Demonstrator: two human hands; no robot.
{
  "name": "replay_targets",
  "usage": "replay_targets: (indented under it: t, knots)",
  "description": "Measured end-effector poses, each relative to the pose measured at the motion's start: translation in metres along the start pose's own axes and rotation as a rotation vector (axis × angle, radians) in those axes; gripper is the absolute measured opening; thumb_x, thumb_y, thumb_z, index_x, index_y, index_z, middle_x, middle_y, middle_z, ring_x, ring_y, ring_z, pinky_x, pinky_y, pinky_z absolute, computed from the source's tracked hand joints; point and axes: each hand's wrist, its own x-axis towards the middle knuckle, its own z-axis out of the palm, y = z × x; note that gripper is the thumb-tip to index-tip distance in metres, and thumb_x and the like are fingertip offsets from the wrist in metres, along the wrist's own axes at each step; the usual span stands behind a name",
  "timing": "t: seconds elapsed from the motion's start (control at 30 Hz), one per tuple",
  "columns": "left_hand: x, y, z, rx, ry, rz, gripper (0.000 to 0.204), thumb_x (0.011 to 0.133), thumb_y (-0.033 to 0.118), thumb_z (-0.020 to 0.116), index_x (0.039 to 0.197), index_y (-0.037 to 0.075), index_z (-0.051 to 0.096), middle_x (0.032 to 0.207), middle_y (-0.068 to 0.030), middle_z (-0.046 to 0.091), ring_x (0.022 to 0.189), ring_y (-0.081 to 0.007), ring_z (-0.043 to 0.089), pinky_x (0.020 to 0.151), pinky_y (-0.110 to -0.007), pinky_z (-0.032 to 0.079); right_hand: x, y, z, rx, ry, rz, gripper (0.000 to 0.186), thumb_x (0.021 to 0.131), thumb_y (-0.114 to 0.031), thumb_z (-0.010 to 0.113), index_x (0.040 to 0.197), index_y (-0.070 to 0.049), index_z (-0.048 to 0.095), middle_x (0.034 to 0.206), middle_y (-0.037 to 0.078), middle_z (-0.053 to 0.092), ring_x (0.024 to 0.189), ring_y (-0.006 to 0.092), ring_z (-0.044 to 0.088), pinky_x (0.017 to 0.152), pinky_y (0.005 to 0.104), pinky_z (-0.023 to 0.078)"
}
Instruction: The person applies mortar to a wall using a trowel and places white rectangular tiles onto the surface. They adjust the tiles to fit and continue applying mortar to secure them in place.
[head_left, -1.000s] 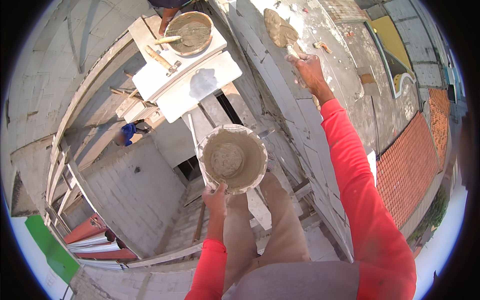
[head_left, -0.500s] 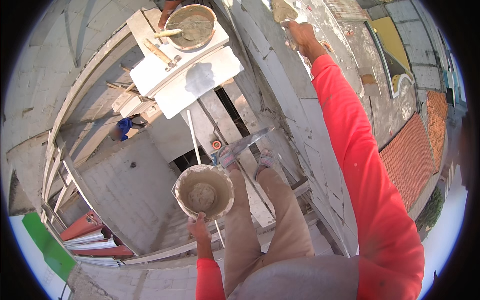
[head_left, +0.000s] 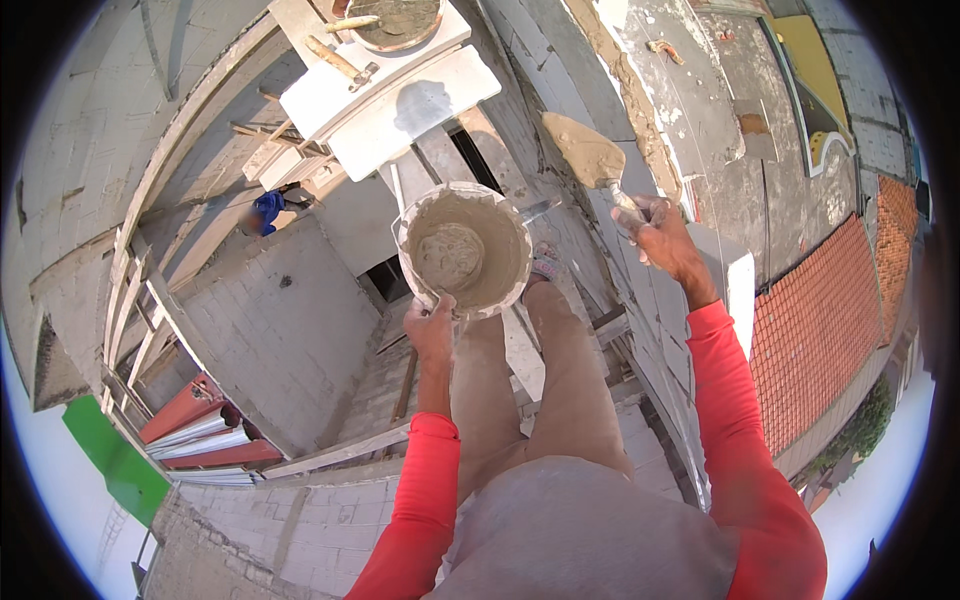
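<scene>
My left hand (head_left: pixel 432 328) grips the near rim of a mortar-caked bucket (head_left: pixel 508 235), which is tilted so that its inside shows. Wet grey mortar (head_left: pixel 450 255) lies at the bottom. In my right hand (head_left: pixel 668 242) is the handle of a pointed trowel (head_left: pixel 588 152), its blade smeared with mortar and aimed away from me. The trowel hangs to the right of the bucket, beside the block wall (head_left: pixel 580 90). A strip of fresh mortar (head_left: pixel 628 95) runs along the wall's top, apart from the blade.
Ahead, white blocks (head_left: pixel 425 115) bear a hammer (head_left: pixel 340 62) and a second bucket of mortar (head_left: pixel 398 28) with a wooden handle across its rim. A saw blade (head_left: pixel 541 208) pokes out beyond my bucket. Far below left, a person in blue (head_left: pixel 268 210) bends down. Dark gaps lie between the planks.
My right hand has come back from the wall top toward me, with the trowel now in full view. My left hand has lifted the bucket up and to the right.
</scene>
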Motion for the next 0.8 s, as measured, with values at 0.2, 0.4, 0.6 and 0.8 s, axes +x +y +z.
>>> replay_targets:
  t: [0.2, 0.4, 0.6, 0.8]
  knots:
    - [-0.036, 0.070, 0.060, 0.358, -0.123, 0.262, 0.035, 0.087, 0.008, 0.075, 0.118, -0.009, 0.070, 0.097, -0.0052, 0.074, 0.081, -0.0098, 0.065, 0.074, -0.028, 0.054, -0.044, -0.013, 0.025, -0.895, -0.065, -0.512, 0.021, 0.084, -0.021, 0.074, 0.089, 0.000, 0.074, 0.090, 0.021, 0.074, 0.093, 0.0410, 0.074, 0.088, 0.0459, 0.059]
    - [-0.086, 0.107, 0.102, 0.223, -0.114, 0.440, 0.027, 0.081, 0.009, 0.080, 0.101, -0.006, 0.072, 0.079, -0.0024, 0.069, 0.067, -0.0073, 0.054, 0.061, -0.029, 0.048, -0.077, -0.022, 0.063, -0.867, -0.072, -0.448, 0.016, 0.080, -0.016, 0.075, 0.088, -0.002, 0.073, 0.090, 0.019, 0.075, 0.091, 0.0356, 0.075, 0.084, 0.0446, 0.060]
    - [-0.133, 0.115, 0.113, 0.362, -0.309, 0.360, 0.045, 0.082, 0.014, 0.080, 0.119, -0.009, 0.071, 0.100, -0.0098, 0.076, 0.086, -0.0142, 0.070, 0.078, -0.031, 0.056, -0.118, -0.004, 0.034, 0.068, -0.325, 0.010, 0.023, 0.090, -0.018, 0.074, 0.102, 0.002, 0.074, 0.072, 0.011, 0.068, 0.059, 0.0190, 0.067, 0.056, 0.0359, 0.057]
    - [-0.138, 0.098, 0.127, 0.176, -0.345, 0.383, 0.035, 0.082, 0.015, 0.078, 0.108, -0.007, 0.075, 0.091, -0.0133, 0.078, 0.082, -0.0190, 0.070, 0.080, -0.037, 0.056, -0.170, 0.033, -0.013, 0.788, -0.397, 0.299, 0.026, 0.096, -0.020, 0.076, 0.103, 0.004, 0.071, 0.063, 0.005, 0.060, 0.039, 0.0115, 0.053, 0.033, 0.0255, 0.045]
